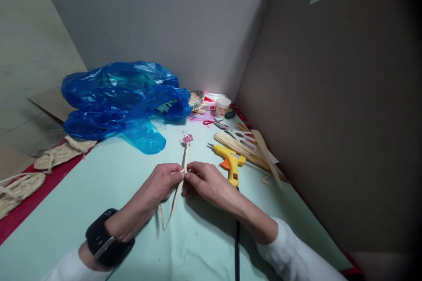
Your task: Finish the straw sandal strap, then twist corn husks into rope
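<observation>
A thin pale straw braid runs from a pink binder clip on the table toward me. My left hand pinches the strands at the lower end of the braid, a black band on its wrist. Fingertip to fingertip with it, my right hand is closed on the same strands from the other side. Loose strand ends hang below the fingers in a loop. A yellow glue gun with an orange trigger lies just right of my right hand.
Blue plastic bags heap at the back left. Scissors, a straw bundle and a wooden strip lie right. A paper cup and woven basket stand behind. Woven soles line the left edge. Walls border the table.
</observation>
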The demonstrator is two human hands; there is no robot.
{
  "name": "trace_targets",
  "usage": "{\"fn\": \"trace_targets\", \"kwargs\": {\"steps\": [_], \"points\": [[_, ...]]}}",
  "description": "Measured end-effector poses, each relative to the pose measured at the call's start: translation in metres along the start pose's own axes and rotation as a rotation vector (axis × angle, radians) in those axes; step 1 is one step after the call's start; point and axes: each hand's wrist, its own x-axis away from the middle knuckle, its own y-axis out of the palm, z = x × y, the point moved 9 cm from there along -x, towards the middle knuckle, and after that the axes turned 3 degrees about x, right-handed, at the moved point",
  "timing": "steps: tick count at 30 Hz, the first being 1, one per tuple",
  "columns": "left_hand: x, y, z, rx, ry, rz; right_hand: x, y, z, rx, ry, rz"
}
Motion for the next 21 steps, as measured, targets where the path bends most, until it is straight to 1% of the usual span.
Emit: {"fn": "trace_targets", "kwargs": {"steps": [1,2,3,7,11,13,16,18,21], "points": [[0.000,0.001,0.001,-0.007,0.004,-0.007,-0.003,0.006,0.002,-0.061,0.003,-0.055],[0.001,0.001,0.002,-0.016,0.009,-0.010,-0.005,0.010,0.003,-0.098,0.009,-0.081],[0.001,0.001,0.002,-0.028,0.010,-0.011,-0.007,0.011,0.005,-0.111,0.018,-0.081],[-0.001,0.000,0.002,-0.102,0.029,-0.009,-0.012,0.009,0.010,-0.155,0.036,-0.030],[-0.001,-0.002,0.011,-0.246,0.117,0.012,-0.012,0.008,0.017,-0.241,0.061,-0.002],[0.003,-0.005,0.018,-0.327,0.157,0.048,-0.011,0.007,0.019,-0.274,0.075,0.033],[0.014,-0.008,0.031,-0.493,0.194,0.142,-0.009,0.007,0.022,-0.322,0.088,0.084],[0.021,-0.004,0.036,-0.606,0.201,0.166,-0.008,0.008,0.024,-0.369,0.091,0.097],[0.028,0.012,0.033,-0.709,0.188,0.113,-0.008,0.011,0.028,-0.475,0.105,0.093]]}}
